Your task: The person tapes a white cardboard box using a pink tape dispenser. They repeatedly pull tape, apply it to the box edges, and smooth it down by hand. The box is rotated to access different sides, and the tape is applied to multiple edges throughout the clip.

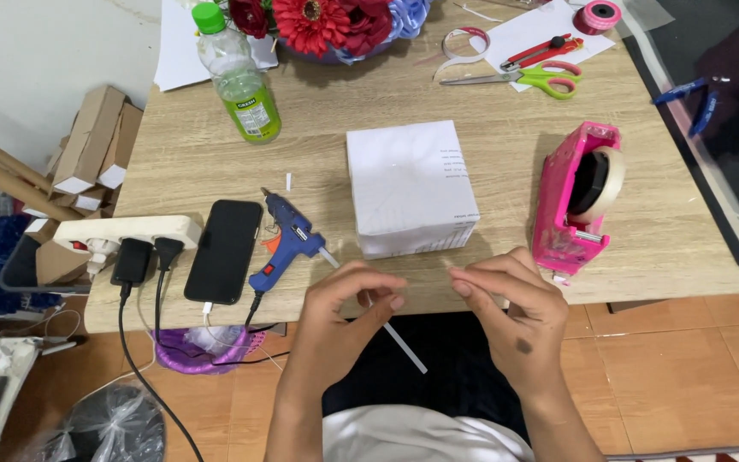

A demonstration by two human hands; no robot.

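Both hands pinch something thin at lower centre — left hand (348,299), right hand (506,295); likely clear tape, too faint to tell. Risk: the glue stick (387,321) overhangs the bench (506,162) edge under the left hand — a nudge tips the glue gun (288,239).

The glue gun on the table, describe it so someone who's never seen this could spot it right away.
Start at the white box in the middle of the wooden table. Left of it, beside a black phone, lies the glue gun. It is the only blue tool, with an orange trigger and a clear glue stick jutting from its back.
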